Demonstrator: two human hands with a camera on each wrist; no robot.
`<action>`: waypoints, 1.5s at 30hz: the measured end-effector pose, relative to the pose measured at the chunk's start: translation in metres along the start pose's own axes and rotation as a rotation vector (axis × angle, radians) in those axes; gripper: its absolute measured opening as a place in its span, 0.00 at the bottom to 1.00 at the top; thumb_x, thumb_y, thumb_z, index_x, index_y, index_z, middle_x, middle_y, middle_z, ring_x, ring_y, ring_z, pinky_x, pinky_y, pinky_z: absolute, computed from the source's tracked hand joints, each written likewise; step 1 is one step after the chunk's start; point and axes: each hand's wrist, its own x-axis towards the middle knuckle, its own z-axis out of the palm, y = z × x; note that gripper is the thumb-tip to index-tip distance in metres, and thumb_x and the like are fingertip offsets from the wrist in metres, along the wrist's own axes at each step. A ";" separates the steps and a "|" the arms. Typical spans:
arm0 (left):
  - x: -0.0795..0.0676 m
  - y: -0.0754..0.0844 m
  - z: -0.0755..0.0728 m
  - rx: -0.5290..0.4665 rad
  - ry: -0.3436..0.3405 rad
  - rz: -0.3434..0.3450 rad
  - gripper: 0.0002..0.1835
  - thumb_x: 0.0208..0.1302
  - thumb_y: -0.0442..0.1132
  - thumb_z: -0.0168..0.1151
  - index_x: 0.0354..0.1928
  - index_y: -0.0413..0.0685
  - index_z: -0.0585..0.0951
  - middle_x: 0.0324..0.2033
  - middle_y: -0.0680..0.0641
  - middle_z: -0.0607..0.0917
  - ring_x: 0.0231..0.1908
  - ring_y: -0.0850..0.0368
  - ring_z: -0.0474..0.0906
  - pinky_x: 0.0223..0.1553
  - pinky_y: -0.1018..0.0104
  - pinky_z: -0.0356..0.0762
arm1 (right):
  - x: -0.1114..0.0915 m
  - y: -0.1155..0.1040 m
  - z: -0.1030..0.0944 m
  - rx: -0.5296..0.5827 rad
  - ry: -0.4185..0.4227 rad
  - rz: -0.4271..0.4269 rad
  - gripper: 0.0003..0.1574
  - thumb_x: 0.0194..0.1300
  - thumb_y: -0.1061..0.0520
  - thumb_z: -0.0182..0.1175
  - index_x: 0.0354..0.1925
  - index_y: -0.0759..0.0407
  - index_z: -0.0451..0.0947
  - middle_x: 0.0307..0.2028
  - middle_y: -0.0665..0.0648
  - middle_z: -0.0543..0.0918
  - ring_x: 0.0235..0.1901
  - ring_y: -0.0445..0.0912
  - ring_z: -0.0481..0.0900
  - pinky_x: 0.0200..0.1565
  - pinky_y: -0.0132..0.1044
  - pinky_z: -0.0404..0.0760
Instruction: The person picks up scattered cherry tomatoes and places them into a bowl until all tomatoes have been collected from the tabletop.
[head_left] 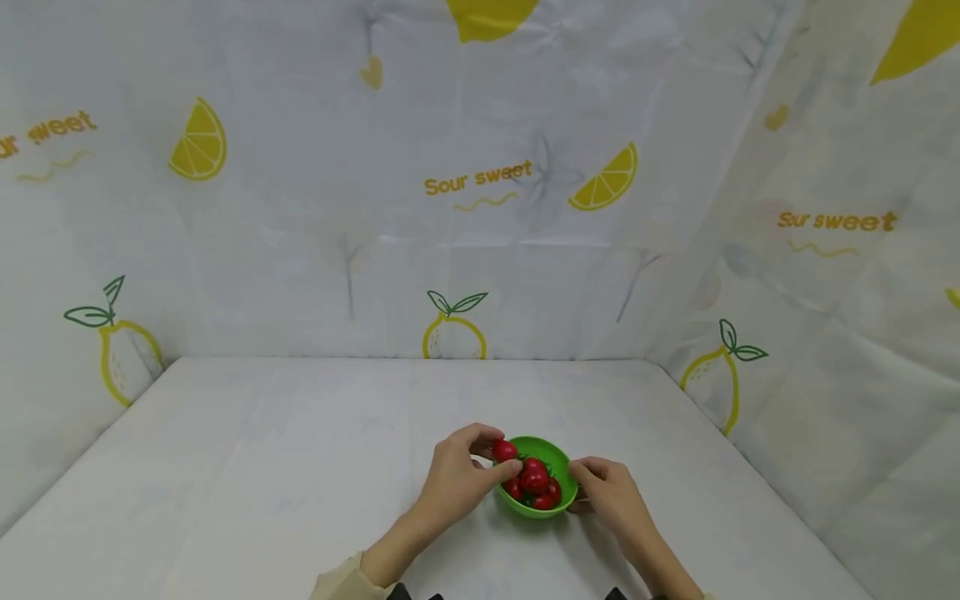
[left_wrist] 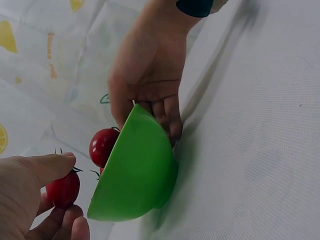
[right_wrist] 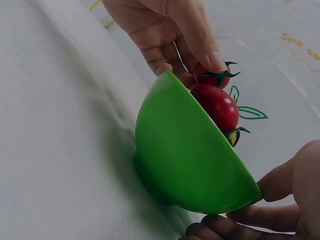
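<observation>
A green bowl [head_left: 557, 454] with several red cherry tomatoes [head_left: 535, 477] heaped in it stands on the white-covered table. At its left rim my left hand [head_left: 457, 471] pinches one tomato [head_left: 505, 451] between thumb and fingers. The left wrist view has this held tomato [left_wrist: 63, 192], with its green stem, just outside the bowl [left_wrist: 134, 170]. My right hand [head_left: 617, 498] grips the opposite rim, thumb at the edge and fingers curled beneath, as the right wrist view shows of the hand [right_wrist: 295, 192] and bowl [right_wrist: 187, 150].
White cloth covers the table [head_left: 315, 467]. Behind and at both sides rises a white curtain [head_left: 300, 208] printed with lemons and lettering. A dark band [left_wrist: 195, 6] circles the right wrist.
</observation>
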 end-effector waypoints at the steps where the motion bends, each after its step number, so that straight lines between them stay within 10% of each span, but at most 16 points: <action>1: 0.000 0.000 0.000 0.000 0.000 0.002 0.18 0.57 0.44 0.74 0.46 0.44 0.82 0.37 0.55 0.83 0.39 0.58 0.79 0.36 0.66 0.79 | 0.000 0.000 0.000 -0.003 -0.001 -0.002 0.19 0.73 0.57 0.52 0.48 0.74 0.79 0.33 0.57 0.83 0.33 0.47 0.82 0.35 0.40 0.83; 22: 0.019 -0.001 0.014 0.130 -0.091 0.078 0.21 0.59 0.44 0.72 0.51 0.41 0.81 0.44 0.48 0.84 0.44 0.53 0.79 0.47 0.50 0.77 | 0.001 0.002 -0.005 0.008 0.011 0.005 0.20 0.73 0.57 0.52 0.49 0.75 0.78 0.35 0.58 0.83 0.33 0.48 0.82 0.35 0.41 0.83; 34: 0.014 -0.001 0.009 0.144 -0.088 0.090 0.20 0.70 0.50 0.61 0.52 0.41 0.81 0.47 0.47 0.83 0.47 0.50 0.78 0.44 0.57 0.78 | 0.001 0.002 -0.007 0.003 0.009 0.006 0.22 0.75 0.54 0.51 0.48 0.73 0.79 0.34 0.57 0.83 0.33 0.48 0.82 0.35 0.40 0.83; 45: -0.005 -0.003 -0.041 0.240 -0.077 0.055 0.25 0.78 0.53 0.43 0.55 0.40 0.79 0.49 0.48 0.81 0.51 0.51 0.75 0.49 0.50 0.73 | 0.004 0.000 -0.016 0.157 0.079 -0.043 0.36 0.80 0.43 0.39 0.54 0.76 0.72 0.43 0.66 0.81 0.39 0.52 0.83 0.37 0.40 0.83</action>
